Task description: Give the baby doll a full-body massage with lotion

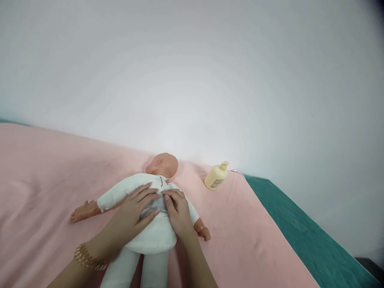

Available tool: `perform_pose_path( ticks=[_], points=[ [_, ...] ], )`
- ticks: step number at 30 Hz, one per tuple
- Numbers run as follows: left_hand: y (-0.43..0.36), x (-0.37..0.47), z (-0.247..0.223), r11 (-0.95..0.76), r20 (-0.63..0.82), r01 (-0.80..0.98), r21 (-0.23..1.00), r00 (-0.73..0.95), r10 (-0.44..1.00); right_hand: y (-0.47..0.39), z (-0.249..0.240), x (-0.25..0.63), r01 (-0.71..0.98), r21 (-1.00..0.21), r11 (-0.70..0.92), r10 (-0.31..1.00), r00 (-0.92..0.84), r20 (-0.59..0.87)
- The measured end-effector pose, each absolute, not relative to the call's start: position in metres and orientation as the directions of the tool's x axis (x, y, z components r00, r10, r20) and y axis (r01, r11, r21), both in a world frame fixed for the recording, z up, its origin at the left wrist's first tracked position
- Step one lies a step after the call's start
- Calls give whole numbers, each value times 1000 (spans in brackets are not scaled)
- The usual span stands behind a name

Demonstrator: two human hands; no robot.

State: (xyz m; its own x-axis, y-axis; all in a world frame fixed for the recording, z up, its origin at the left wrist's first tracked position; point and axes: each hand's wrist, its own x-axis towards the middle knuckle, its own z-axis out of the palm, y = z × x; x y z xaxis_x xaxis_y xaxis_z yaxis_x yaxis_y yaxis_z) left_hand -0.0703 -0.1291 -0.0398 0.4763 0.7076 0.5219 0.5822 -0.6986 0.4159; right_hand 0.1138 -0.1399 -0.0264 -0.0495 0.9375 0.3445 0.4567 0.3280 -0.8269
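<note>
A baby doll point(156, 234) with a white cloth body lies belly down, its bare plastic head point(168, 164) away from me and turned to the left. Its arms stretch out to both sides. Across the left side of the doll's upper back rests my left hand point(136, 212), open, fingers spread and flat on the cloth. My right hand point(179, 212) touches the right side of the back, fingers loosely bent and thumb apart, holding nothing. Between the two hands a greyish patch of the back shows. A bracelet point(88, 258) circles my left wrist.
A pale yellow pump bottle point(216, 177) stands right of the doll's head. Pink cloth point(240, 240) covers the surface beneath, with a green surface point(288, 216) showing along the right edge. A plain white wall point(192, 80) rises behind.
</note>
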Motion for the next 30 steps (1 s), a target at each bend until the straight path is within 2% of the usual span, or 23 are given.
perform_pose_path(
  ticks=[5, 13, 26, 30],
  points=[
    [-131, -70, -35, -692, 525, 595, 408, 467, 712, -141, -30, 112, 456, -823, 340, 925, -5, 380],
    [-130, -70, -36, -698, 524, 603, 387, 480, 704, -140, -30, 110, 494, -803, 334, 934, -60, 352],
    [-128, -70, -43, -698, 533, 621, 357, 479, 698, -139, -32, 111, 515, -769, 378, 916, -89, 391],
    [-128, -70, -44, -696, 542, 628, 348, 471, 696, -140, -33, 112, 519, -759, 394, 915, -147, 375]
  ],
)
